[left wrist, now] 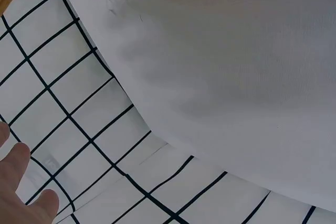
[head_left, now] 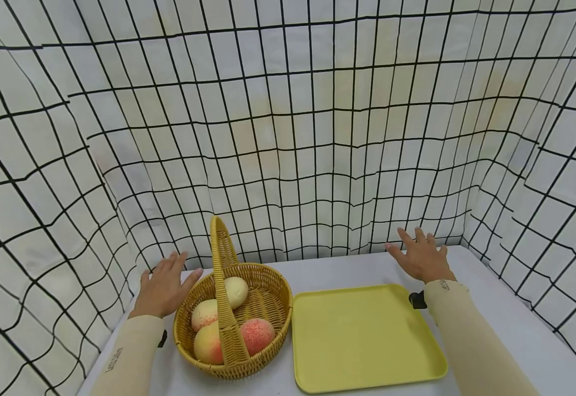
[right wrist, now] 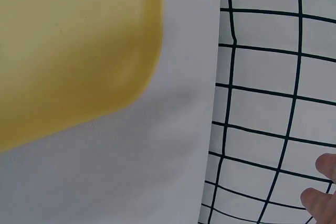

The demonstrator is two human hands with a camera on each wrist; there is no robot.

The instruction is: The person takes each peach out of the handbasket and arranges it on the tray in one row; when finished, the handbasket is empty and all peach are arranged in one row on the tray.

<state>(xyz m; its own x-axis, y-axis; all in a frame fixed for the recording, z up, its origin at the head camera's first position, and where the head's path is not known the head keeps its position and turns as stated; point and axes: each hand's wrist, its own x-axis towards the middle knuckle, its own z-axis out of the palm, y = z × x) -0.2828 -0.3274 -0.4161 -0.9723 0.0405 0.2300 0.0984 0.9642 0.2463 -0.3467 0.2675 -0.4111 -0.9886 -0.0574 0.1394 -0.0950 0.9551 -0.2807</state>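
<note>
I note both hands holding nothing. The left hand (head_left: 163, 286) is at the left side of the wicker basket (head_left: 264, 303), fingers extended and thumb apart; I cannot tell whether the thumb touches the rim. The right hand (head_left: 422, 259) is beyond the far right corner of the yellow tray (head_left: 362, 338), fingers spread. The basket stands upright on the white table (head_left: 327, 273), its handle arching overhead, just left of the tray. Inside it I count four peach-like fruits: one cream (head_left: 236, 292), one cream-and-pink (head_left: 203, 315), one yellow-and-red (head_left: 207, 344), one pink (head_left: 258, 336). Black-gridded white sheeting (head_left: 317, 159) surrounds the table's back and sides.
</note>
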